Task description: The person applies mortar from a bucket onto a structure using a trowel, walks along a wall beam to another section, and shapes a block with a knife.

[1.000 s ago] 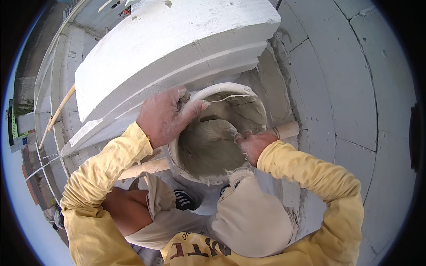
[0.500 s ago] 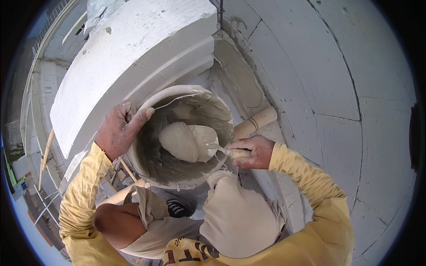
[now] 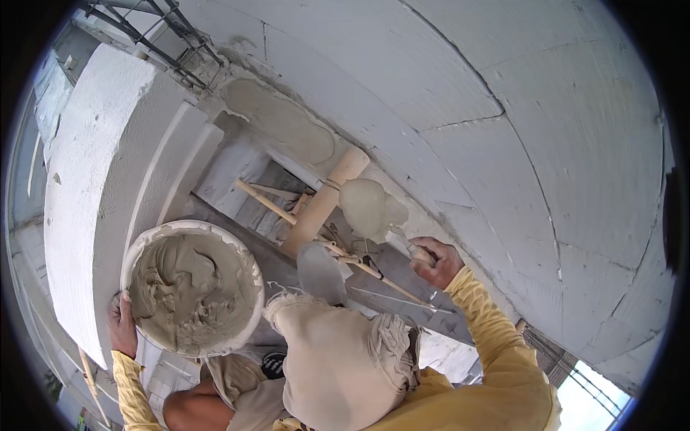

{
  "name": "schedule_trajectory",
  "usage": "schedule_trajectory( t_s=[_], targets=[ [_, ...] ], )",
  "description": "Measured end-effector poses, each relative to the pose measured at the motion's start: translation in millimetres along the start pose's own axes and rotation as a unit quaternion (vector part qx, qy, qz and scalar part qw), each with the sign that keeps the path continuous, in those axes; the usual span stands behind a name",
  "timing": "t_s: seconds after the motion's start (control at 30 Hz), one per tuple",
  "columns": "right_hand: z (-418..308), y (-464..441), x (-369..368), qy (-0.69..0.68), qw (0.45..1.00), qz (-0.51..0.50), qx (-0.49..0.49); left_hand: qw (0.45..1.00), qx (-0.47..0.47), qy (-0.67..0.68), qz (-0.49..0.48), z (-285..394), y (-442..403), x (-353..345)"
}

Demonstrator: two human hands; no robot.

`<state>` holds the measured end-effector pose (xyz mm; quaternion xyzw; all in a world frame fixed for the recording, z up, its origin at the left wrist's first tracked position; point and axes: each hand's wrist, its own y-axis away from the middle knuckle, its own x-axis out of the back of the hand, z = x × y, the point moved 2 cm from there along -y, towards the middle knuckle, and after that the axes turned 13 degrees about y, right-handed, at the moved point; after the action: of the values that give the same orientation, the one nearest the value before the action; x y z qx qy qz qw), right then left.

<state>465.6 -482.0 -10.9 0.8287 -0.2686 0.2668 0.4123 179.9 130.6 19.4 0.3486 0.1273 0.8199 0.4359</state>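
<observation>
My left hand (image 3: 123, 327) is closed on the left rim of a round bucket (image 3: 256, 271), with the thumb over the edge. Grey wet mortar (image 3: 194, 287) lies in the bucket, its surface folded and uneven. In my right hand (image 3: 440, 264) is the handle of a trowel (image 3: 397, 231). A thick lump of mortar (image 3: 365, 207) covers most of its blade. The trowel is held out to the right of the bucket, apart from it and near the block wall. A spread bed of mortar (image 3: 280, 122) runs along a ledge ahead of the trowel.
A large white block wall (image 3: 503, 165) rises on the right. On the left stands a curved pale block piece (image 3: 93, 179). Steel rebar (image 3: 172, 43) sticks up at the far end. Bamboo poles (image 3: 269, 203) and a round wooden pole (image 3: 327, 201) cross the gap below.
The loaded trowel has come up out of the bucket and moved right, toward the wall. My view has turned, and the bucket appears further left, with my left hand still at its rim.
</observation>
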Motion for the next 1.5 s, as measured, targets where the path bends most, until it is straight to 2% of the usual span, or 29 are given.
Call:
schedule_trajectory(
  t_s=[0.03, 0.07, 0.13, 0.17, 0.2, 0.27, 0.3, 0.37, 0.43, 0.5, 0.53, 0.6, 0.63, 0.67, 0.7, 0.77, 0.8, 0.87, 0.93, 1.0, 1.07, 1.13, 1.17, 1.2, 1.23, 1.3, 1.37, 1.4, 1.5],
  targets=[
    [21, 3, -8, 0.026, 0.998, 0.025, -0.049, 0.999, 0.028, -0.013, 0.004, -6, 0, 4],
    [39, 2, -19, 0.025, 0.998, 0.026, -0.054, 0.998, 0.057, -0.027, 0.008, -9, 0, 5],
    [73, -1, -40, 0.2, 0.968, 0.134, -0.065, 1.0, 0.015, -0.014, 0.001, -11, -1, 0],
    [87, -8, -55, 0.196, 0.965, 0.119, -0.129, 1.0, 0.004, -0.017, 0.005, -12, -2, 1],
    [93, -20, -68, 0.196, 0.964, 0.12, -0.131, 1.0, -0.006, -0.02, 0.009, -12, -2, 0],
    [97, -43, -96, 0.255, 0.934, 0.098, -0.23, 1.0, -0.009, -0.021, 0.005, -8, -1, -1],
    [92, -49, -106, 0.254, 0.934, 0.097, -0.23, 1.0, -0.009, -0.024, 0.002, -6, 0, -1],
    [82, -54, -126, 0.169, 0.931, 0.135, -0.293, 0.999, 0.03, -0.022, -0.001, -13, 1, 8],
    [85, -52, -150, 0.132, 0.932, 0.16, -0.296, 0.998, 0.068, -0.016, -0.004, -18, 3, 15],
    [83, -52, -163, 0.029, 0.922, 0.192, -0.336, 0.984, 0.157, -0.08, 0.015, -24, 0, 16],
    [89, -54, -170, 0.031, 0.921, 0.194, -0.336, 0.985, 0.156, -0.077, 0.014, -26, -1, 11],
    [116, -63, -201, -0.071, 0.903, 0.23, -0.357, 0.997, 0.03, -0.047, 0.059, -27, 1, 4],
    [134, -71, -222, -0.23, 0.873, 0.264, -0.34, 0.997, 0.033, -0.047, 0.059, -28, 1, 2],
    [125, -76, -226, -0.23, 0.874, 0.26, -0.34, 0.997, 0.017, -0.046, 0.056, -27, 1, 1],
    [116, -86, -229, -0.32, 0.842, 0.272, -0.337, 0.998, -0.002, -0.043, 0.054, -25, 2, 0],
    [136, -105, -250, -0.238, 0.871, 0.285, -0.322, 0.997, 0.022, -0.059, 0.045, -16, 4, 1],
    [134, -108, -249, -0.24, 0.87, 0.286, -0.322, 0.995, 0.048, -0.076, 0.033, -13, 3, 1],
    [125, -125, -252, -0.182, 0.909, 0.232, -0.295, 0.996, 0.038, -0.072, 0.033, -19, 1, 3],
    [114, -131, -256, -0.144, 0.912, 0.243, -0.298, 0.997, 0.031, -0.067, 0.031, -27, 1, 5],
    [86, -122, -235, -0.072, 0.911, 0.194, -0.357, 0.998, 0.016, -0.037, 0.041, -28, -1, 3],
    [87, -113, -246, -0.043, 0.903, 0.194, -0.382, 0.998, 0.022, -0.049, 0.036, -27, 1, 4],
    [80, -99, -247, -0.085, 0.839, 0.19, -0.503, 0.997, 0.027, -0.058, 0.036, -24, 1, 7],
    [90, -93, -257, -0.095, 0.824, 0.17, -0.533, 0.996, 0.056, -0.072, 0.024, -24, 1, 10],
    [95, -87, -260, -0.093, 0.823, 0.169, -0.534, 0.993, 0.085, -0.086, 0.011, -25, 1, 11],
    [102, -82, -265, -0.219, 0.795, 0.195, -0.531, 0.993, 0.087, -0.086, 0.01, -31, 1, 12],
    [119, -72, -275, -0.342, 0.751, 0.221, -0.519, 0.997, 0.067, -0.031, 0.022, -43, -1, 15],
    [165, -63, -308, -0.248, 0.814, 0.306, -0.427, 0.997, 0.066, -0.031, 0.027, -52, -2, 17],
    [178, -60, -320, -0.247, 0.813, 0.307, -0.43, 0.997, 0.066, -0.032, 0.035, -53, -2, 18],
    [198, -60, -342, -0.357, 0.745, 0.33, -0.456, 0.989, 0.11, -0.083, 0.051, -33, 2, 13]
  ],
)
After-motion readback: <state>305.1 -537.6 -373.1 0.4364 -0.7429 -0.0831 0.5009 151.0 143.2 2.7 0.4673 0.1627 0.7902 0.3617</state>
